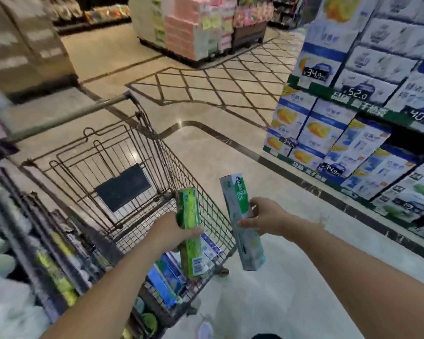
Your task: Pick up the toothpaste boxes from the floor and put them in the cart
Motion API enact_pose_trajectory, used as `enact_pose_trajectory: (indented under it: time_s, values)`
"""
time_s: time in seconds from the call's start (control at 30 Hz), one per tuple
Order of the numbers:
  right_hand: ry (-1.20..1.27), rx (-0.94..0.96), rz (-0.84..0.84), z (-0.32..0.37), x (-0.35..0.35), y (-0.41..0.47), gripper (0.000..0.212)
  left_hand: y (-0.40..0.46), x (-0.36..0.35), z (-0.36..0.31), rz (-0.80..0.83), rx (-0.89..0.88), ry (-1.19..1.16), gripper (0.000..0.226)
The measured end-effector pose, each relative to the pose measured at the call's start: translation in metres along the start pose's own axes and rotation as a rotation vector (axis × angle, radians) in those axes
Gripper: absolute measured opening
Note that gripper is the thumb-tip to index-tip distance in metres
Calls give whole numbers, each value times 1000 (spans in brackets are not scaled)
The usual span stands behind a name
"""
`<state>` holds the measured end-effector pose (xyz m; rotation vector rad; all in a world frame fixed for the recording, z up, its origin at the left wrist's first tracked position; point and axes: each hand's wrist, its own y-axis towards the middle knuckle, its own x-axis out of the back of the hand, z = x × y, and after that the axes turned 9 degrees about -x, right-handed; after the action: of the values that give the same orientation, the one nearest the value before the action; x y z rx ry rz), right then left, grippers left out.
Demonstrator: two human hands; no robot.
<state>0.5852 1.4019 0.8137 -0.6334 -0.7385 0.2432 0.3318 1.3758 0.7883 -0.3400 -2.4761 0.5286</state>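
Observation:
My left hand (173, 232) grips a bright green toothpaste box (190, 231), held upright over the near end of the wire shopping cart (145, 152). My right hand (267, 221) holds a white and green toothpaste box (242, 223) upright, just outside the cart's right side and above the floor. Several blue and white toothpaste boxes (167, 280) lie in the cart's basket below my left hand.
A shelf of stacked blue and white cartons (353, 123) with price tags runs along the right. Shelving with goods (34, 253) lines the left, close to the cart. A pink and white stacked display (194, 28) stands far ahead. Pale tiled floor (267, 302) lies between cart and right shelf.

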Motion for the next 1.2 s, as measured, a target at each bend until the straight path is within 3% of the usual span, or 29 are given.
enact_pose_trajectory:
  time_s: [0.3,0.47,0.6,0.77,0.83,0.93,1.03,1.1,1.2]
  values:
    - [-126,45,231,43,-66,148,43,41,11,67,-170,294,-163,42]
    - [-287,-7,310,25,-120,229,37,72,-20,106,-188,476,-212,96]
    - [-375,-71,312,-4,-163,277,31,92,-48,144,-179,566,-259,103]
    - [-537,-93,329,-39,-214,313,48,101,-74,203,-225,694,-277,116]
    - [-558,-108,335,-51,-230,321,54,97,-81,221,-256,729,-289,105]
    - [-552,-128,350,-63,-249,327,73,98,-92,243,-259,820,-281,123]
    - [-567,-99,344,-69,-258,333,84,104,-99,257,-249,833,-253,111]
    - [-594,-85,344,-72,-259,336,79,112,-103,261,-243,840,-229,121]
    - [-563,-120,384,-76,-257,340,53,129,-108,265,-238,847,-153,117]
